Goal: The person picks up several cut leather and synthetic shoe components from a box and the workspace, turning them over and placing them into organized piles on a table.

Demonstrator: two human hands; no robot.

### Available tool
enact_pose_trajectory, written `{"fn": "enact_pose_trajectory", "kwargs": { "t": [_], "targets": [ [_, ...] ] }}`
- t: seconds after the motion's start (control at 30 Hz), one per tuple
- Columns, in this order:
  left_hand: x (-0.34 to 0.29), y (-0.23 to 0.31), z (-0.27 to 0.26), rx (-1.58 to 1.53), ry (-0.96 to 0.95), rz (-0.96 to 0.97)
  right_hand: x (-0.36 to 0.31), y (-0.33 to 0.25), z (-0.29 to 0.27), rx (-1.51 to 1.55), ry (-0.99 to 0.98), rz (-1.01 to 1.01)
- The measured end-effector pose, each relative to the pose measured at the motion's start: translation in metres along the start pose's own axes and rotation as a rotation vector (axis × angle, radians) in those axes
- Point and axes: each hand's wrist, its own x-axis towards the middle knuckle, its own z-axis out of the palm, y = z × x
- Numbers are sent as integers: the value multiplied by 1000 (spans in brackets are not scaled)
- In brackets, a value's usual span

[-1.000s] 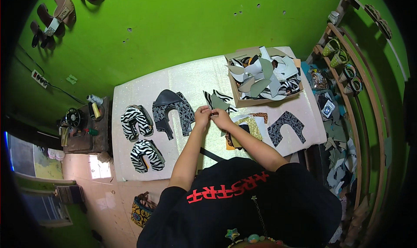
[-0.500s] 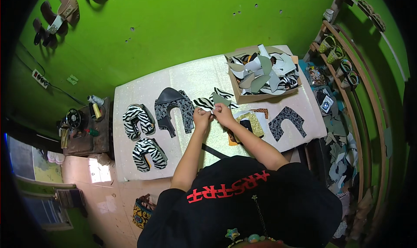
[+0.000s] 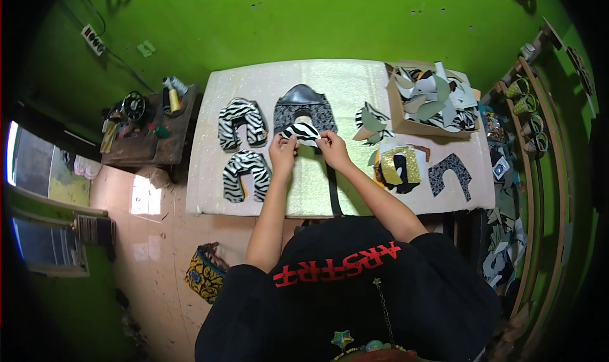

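A curved zebra-print shoe piece (image 3: 301, 131) is stretched between my two hands, just over the near edge of a stack of black-and-grey patterned U-shaped shoe pieces (image 3: 285, 116) topped by a smooth black toe piece (image 3: 302, 95). My left hand (image 3: 283, 152) pinches its left end. At the other end, my right hand (image 3: 332, 150) grips it between thumb and fingers. To the left lie two stacks of zebra-print U-shaped pieces, a far one (image 3: 243, 122) and a near one (image 3: 246, 177). Olive and zebra toe pieces (image 3: 373, 123) form a loose pile to the right.
A cardboard box (image 3: 436, 129) heaped with offcuts stands at the far right of the pale table (image 3: 279, 200). Nearer are gold glittery pieces (image 3: 392, 161) and a patterned U-shaped piece (image 3: 449, 174). A dark strap (image 3: 334, 194) runs to the front edge. Left, a side table (image 3: 136, 143) holds thread spools.
My hands have moved left from the olive and zebra pile to the patterned stack, carrying the zebra-print piece, now held out between them. The view has shifted too.
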Motion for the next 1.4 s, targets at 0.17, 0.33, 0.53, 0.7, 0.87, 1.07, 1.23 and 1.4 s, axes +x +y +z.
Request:
{"fn": "enact_pose_trajectory", "kwargs": {
  "t": [0.17, 0.33, 0.53, 0.7, 0.87, 1.07, 1.23, 1.4],
  "targets": [
    [-11, 14, -86, 37, 122, 5, -10, -12, 64, -21, -118, -76],
    [-20, 16, -160, 67, 208, -66, -15, -23, 122, -103, -215, -111],
    [-21, 4, -209, 158, 257, -108, -20, -28, 169, -242, -175, -83],
    [-7, -22, -222, 187, 279, -99, -18, -9, 193, -294, -62, -134],
    [8, -39, -221, 291, 300, -127, -12, -3, 196, -353, -20, -112],
    [13, -50, -221, 321, 302, -128, -10, 2, 197, -361, 0, -77],
    [10, -52, -226, 572, 373, -84, -8, 2, 199, -489, 5, -121],
    [-3, -19, -194, 886, 417, 61, -4, 8, 188, -415, -56, -60]
  ]
}}
